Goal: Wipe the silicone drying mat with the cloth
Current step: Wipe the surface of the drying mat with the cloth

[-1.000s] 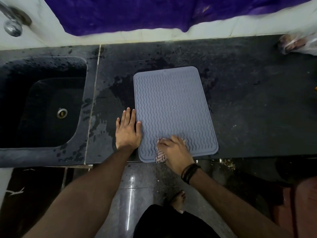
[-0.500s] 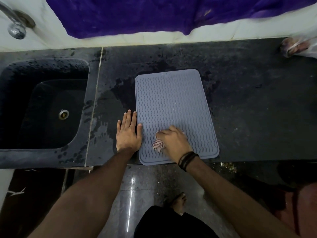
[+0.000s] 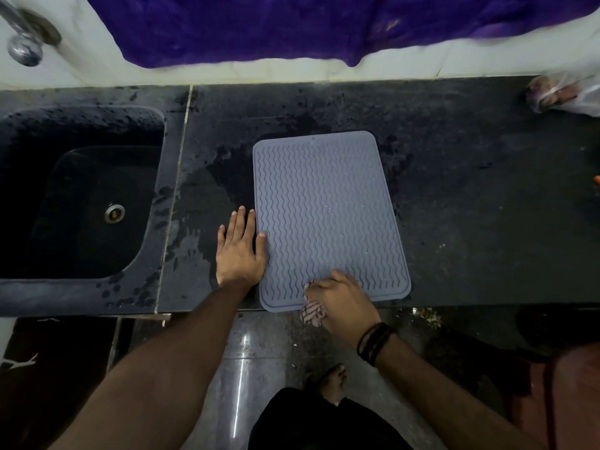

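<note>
A grey silicone drying mat (image 3: 328, 216) with wavy ridges lies flat on the dark counter (image 3: 470, 206), its near edge at the counter's front. My right hand (image 3: 342, 300) grips a bunched striped cloth (image 3: 312, 310) at the mat's near edge, and part of the cloth hangs past the counter front. My left hand (image 3: 240, 251) lies flat with straight fingers on the counter beside the mat's left edge, its thumb touching the mat.
A dark sink (image 3: 81, 196) with a metal drain is set into the counter at the left, with a tap (image 3: 22, 43) above it. Purple fabric (image 3: 292, 24) hangs over the white back wall. A clear plastic bag (image 3: 565, 95) sits at the far right. Wet patches mark the counter.
My right hand slid the cloth up the mat a little, then back down to the near edge, so the cloth now overhangs the counter front. My left hand stayed in place.
</note>
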Demonstrator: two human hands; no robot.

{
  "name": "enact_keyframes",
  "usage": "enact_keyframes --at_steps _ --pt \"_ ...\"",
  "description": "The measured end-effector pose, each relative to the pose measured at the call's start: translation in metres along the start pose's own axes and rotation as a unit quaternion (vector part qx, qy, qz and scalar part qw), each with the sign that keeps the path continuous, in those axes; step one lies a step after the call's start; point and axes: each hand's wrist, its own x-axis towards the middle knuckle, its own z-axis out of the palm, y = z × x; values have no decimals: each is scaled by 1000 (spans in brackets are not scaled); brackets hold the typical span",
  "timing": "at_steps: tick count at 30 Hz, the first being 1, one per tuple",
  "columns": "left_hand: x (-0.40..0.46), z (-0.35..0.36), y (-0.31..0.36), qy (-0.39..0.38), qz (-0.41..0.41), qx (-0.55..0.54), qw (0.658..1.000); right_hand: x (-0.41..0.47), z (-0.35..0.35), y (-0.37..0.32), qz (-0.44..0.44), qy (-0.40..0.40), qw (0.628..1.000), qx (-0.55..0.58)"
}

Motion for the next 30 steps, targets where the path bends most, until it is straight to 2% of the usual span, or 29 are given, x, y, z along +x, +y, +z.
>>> enact_keyframes --at_steps 5,10,21,24,30 --pt "-1 1 -2 3 4 -1 1000 38 -20 16 48 106 993 17" --pt "1 2 -2 4 4 3 1000 66 -18 16 55 55 997 -5" --pt "0 0 1 4 2 -9 1000 3 11 2 19 19 999 -28" --pt "0 1 0 3 1 -11 1000 -3 8 1 18 32 999 -6" --pt "0 2 -1 5 2 -9 1000 17 1 3 58 108 992 19"
